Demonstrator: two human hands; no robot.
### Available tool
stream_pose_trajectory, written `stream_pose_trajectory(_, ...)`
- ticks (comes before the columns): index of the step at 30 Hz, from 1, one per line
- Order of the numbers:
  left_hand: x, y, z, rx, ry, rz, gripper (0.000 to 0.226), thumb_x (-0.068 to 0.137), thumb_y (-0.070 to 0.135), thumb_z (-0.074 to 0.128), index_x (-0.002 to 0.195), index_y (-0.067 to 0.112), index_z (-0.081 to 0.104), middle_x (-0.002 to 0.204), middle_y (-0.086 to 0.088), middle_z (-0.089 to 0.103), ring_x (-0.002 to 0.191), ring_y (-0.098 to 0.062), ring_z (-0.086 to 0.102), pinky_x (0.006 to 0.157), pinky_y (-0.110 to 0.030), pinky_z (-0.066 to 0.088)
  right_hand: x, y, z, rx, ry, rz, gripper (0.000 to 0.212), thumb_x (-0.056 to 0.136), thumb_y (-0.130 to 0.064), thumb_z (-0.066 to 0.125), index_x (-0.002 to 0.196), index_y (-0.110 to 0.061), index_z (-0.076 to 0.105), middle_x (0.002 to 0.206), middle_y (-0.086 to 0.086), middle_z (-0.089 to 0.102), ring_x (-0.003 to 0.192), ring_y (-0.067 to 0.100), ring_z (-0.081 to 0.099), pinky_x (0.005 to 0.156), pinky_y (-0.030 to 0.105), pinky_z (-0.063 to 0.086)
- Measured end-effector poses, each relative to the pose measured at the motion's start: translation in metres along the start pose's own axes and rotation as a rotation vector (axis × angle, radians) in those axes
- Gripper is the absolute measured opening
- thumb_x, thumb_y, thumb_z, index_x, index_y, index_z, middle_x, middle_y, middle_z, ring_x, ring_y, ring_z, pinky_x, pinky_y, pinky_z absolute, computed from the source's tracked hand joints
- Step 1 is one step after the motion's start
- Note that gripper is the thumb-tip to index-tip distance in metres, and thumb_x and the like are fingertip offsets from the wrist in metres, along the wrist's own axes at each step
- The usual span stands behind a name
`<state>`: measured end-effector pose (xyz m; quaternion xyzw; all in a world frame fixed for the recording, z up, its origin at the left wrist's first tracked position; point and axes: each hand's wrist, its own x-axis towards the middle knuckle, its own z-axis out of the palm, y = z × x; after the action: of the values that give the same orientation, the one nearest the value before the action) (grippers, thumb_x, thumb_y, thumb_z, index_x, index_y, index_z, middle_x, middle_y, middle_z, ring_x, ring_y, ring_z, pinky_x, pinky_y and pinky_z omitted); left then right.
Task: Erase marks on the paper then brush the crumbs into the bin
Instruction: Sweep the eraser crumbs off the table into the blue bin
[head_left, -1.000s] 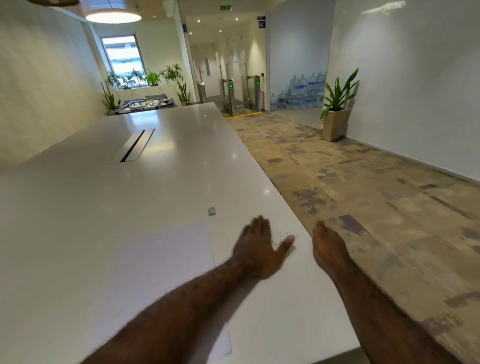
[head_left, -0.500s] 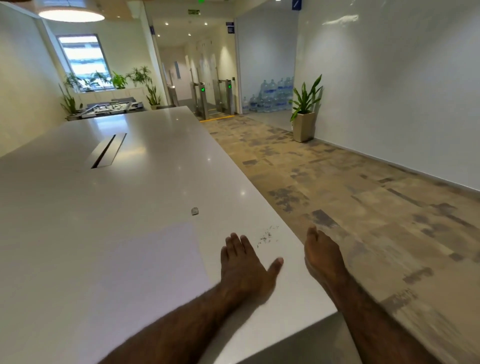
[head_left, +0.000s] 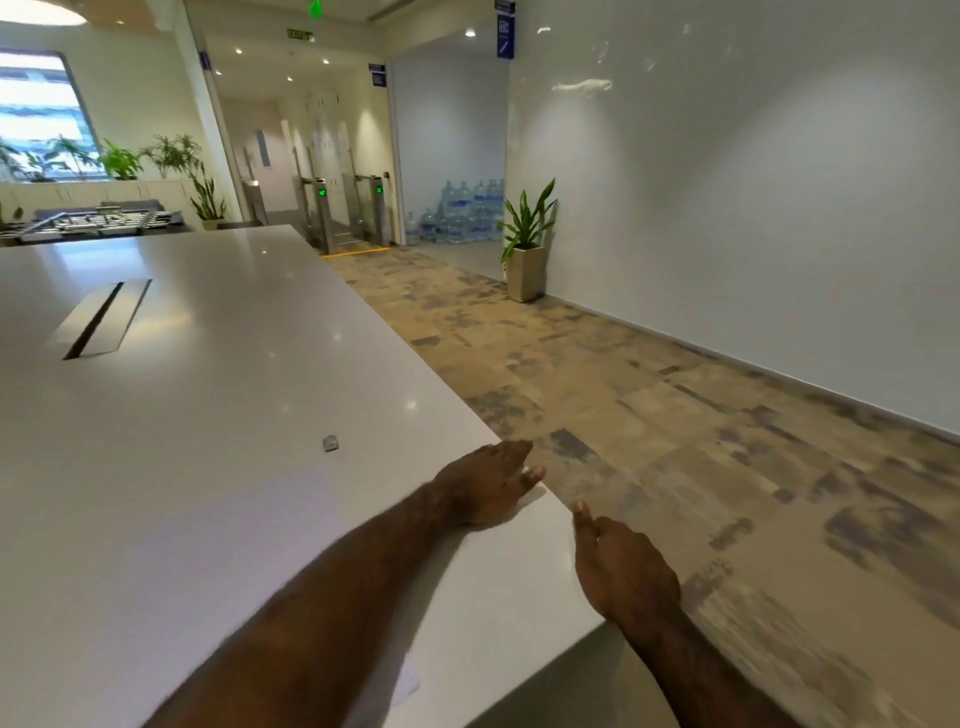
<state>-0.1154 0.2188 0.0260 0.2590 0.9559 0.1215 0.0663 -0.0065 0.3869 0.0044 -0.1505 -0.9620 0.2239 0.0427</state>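
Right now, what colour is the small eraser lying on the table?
Small grey eraser; head view shows it.

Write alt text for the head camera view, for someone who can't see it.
A person's left hand lies flat at the right edge of a long white table, fingers reaching past it, while the right hand waits open just beyond the edge. A small eraser sits on the table; a potted plant stands by the wall.

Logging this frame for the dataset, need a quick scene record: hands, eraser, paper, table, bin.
left hand: flat on the table's right edge, fingers straight
right hand: past the edge, below the left hand, holding nothing visible
eraser: lying alone on the table
paper: flat, under the left forearm
table: white
bin: not in view
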Motion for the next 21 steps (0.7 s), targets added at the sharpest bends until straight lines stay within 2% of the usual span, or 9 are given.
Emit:
stream_pose_trajectory(2, -0.022, 0.013, 0.004, 0.013, -0.099, 0.141, 0.067, 0.102, 0.056, 0.021, 0.158, 0.02, 0.01, 0.165, 0.004, 0.01, 0.151, -0.012, 0.01, 0.121, -0.03, 0.006, 0.0, 0.002, 0.001, 0.03, 0.026, 0.011, 0.064, 0.098, -0.058, 0.014, 0.098, -0.02, 0.066, 0.082, -0.003, 0.063, 0.074, 0.014, 0.057, 0.075, 0.03, 0.048)
stream_pose_trajectory(4, -0.044, 0.015, 0.003, -0.097, -0.172, 0.174, 0.068, 0.1, 0.058, 0.026, 0.158, 0.026, 0.011, 0.164, 0.01, 0.009, 0.15, -0.007, 0.009, 0.122, -0.029, 0.006, 0.0, 0.003, 0.001, 0.044, 0.049, 0.015, 0.063, 0.1, -0.054, 0.014, 0.099, -0.018, 0.066, 0.087, 0.001, 0.066, 0.074, 0.015, 0.055, 0.073, 0.029, 0.043)
stream_pose_trajectory(6, -0.052, -0.003, -0.004, -0.131, -0.035, 0.08, 0.071, 0.099, 0.059, 0.032, 0.158, 0.024, 0.012, 0.164, 0.007, 0.012, 0.149, -0.01, 0.013, 0.121, -0.027, 0.008, -0.002, 0.003, 0.001, 0.054, 0.056, 0.013, 0.062, 0.101, -0.05, 0.014, 0.1, -0.017, 0.066, 0.09, 0.002, 0.068, 0.074, 0.016, 0.053, 0.072, 0.029, 0.041)
stream_pose_trajectory(8, -0.052, -0.035, -0.009, -0.002, 0.086, -0.099, 0.082, 0.097, 0.065, 0.029, 0.158, 0.015, 0.009, 0.165, -0.001, 0.008, 0.151, -0.015, 0.011, 0.121, -0.028, 0.008, -0.002, 0.002, 0.001, 0.05, 0.063, 0.016, 0.06, 0.102, -0.047, 0.015, 0.1, -0.016, 0.067, 0.086, 0.001, 0.065, 0.073, 0.016, 0.052, 0.071, 0.028, 0.04)
stream_pose_trajectory(10, -0.048, -0.055, -0.008, 0.12, 0.066, -0.239, 0.095, 0.09, 0.076, 0.019, 0.157, 0.011, 0.004, 0.165, -0.005, 0.0, 0.152, -0.02, 0.005, 0.122, -0.033, 0.006, -0.003, 0.002, 0.0, 0.058, 0.068, 0.018, 0.059, 0.103, -0.044, 0.016, 0.101, -0.015, 0.067, 0.089, 0.002, 0.067, 0.073, 0.016, 0.052, 0.07, 0.028, 0.04)
stream_pose_trajectory(13, -0.039, -0.041, 0.001, 0.116, 0.013, -0.185, 0.097, 0.088, 0.079, 0.013, 0.157, 0.012, 0.002, 0.165, -0.004, -0.004, 0.152, -0.018, 0.0, 0.122, -0.032, 0.003, -0.003, 0.002, 0.001, 0.072, 0.079, 0.029, 0.057, 0.103, -0.043, 0.018, 0.102, -0.015, 0.067, 0.096, 0.003, 0.07, 0.074, 0.016, 0.052, 0.07, 0.027, 0.04)
stream_pose_trajectory(17, -0.05, 0.017, 0.016, 0.109, -0.123, 0.091, 0.086, 0.091, 0.074, 0.01, 0.157, 0.021, -0.003, 0.165, 0.005, -0.007, 0.151, -0.009, -0.004, 0.123, -0.034, 0.003, -0.001, 0.005, 0.002, 0.087, 0.076, 0.022, 0.054, 0.103, -0.043, 0.02, 0.101, -0.015, 0.065, 0.083, 0.0, 0.062, 0.073, 0.015, 0.054, 0.071, 0.027, 0.042)
stream_pose_trajectory(19, -0.06, 0.018, 0.012, -0.051, -0.104, 0.067, 0.081, 0.094, 0.07, 0.018, 0.158, 0.024, 0.0, 0.164, 0.009, -0.002, 0.15, -0.006, 0.001, 0.122, -0.029, 0.002, -0.002, 0.006, 0.004, 0.135, 0.071, 0.004, 0.052, 0.103, -0.042, 0.02, 0.102, -0.015, 0.064, 0.085, 0.001, 0.063, 0.077, 0.016, 0.059, 0.072, 0.028, 0.044)
stream_pose_trajectory(21, -0.06, -0.008, 0.003, -0.111, 0.048, -0.102, 0.098, 0.083, 0.082, 0.012, 0.158, 0.019, 0.006, 0.164, 0.005, 0.002, 0.15, -0.009, 0.005, 0.121, -0.025, 0.001, -0.001, 0.008, 0.003, 0.176, 0.064, -0.016, 0.05, 0.103, -0.04, 0.021, 0.104, -0.016, 0.064, 0.098, 0.004, 0.069, 0.086, 0.021, 0.063, 0.076, 0.03, 0.045)
